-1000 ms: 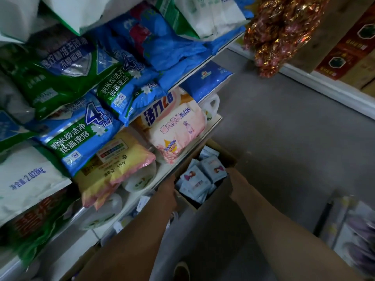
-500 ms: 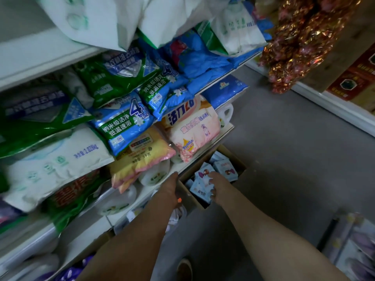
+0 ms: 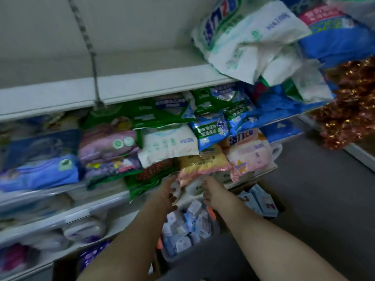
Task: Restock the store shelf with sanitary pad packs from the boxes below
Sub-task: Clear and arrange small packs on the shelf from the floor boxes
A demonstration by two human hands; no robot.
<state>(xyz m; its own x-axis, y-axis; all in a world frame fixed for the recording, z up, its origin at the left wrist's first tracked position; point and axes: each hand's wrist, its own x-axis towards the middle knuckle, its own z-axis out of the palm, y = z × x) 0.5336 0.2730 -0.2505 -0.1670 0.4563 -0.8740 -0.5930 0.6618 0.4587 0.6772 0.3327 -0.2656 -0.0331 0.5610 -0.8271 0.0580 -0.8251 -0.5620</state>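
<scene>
Small blue-and-white sanitary pad packs (image 3: pixel 186 226) fill an open cardboard box on the floor below the shelves. A second box (image 3: pixel 281 207) to the right holds more packs (image 3: pixel 261 199). My left hand (image 3: pixel 167 192) and my right hand (image 3: pixel 213 191) hover side by side above the first box, at the front of the lower shelf (image 3: pixel 113 199). Their fingers hang loosely bent, and I see no pack in either. The frame is blurred by motion.
Detergent bags crowd the shelves, with a yellow-pink bag (image 3: pixel 200 165) just above my hands and white jugs (image 3: pixel 191 188) behind them. The upper shelf (image 3: pixel 142 86) is bare on the left. Purple packs (image 3: pixel 91 258) sit low left. Gold tinsel (image 3: pixel 349 110) hangs right, over grey floor (image 3: pixel 314 199).
Both hands rose from the box to the lower shelf front; the left let go of the box edge, the right came out of the box. The view swung up and left.
</scene>
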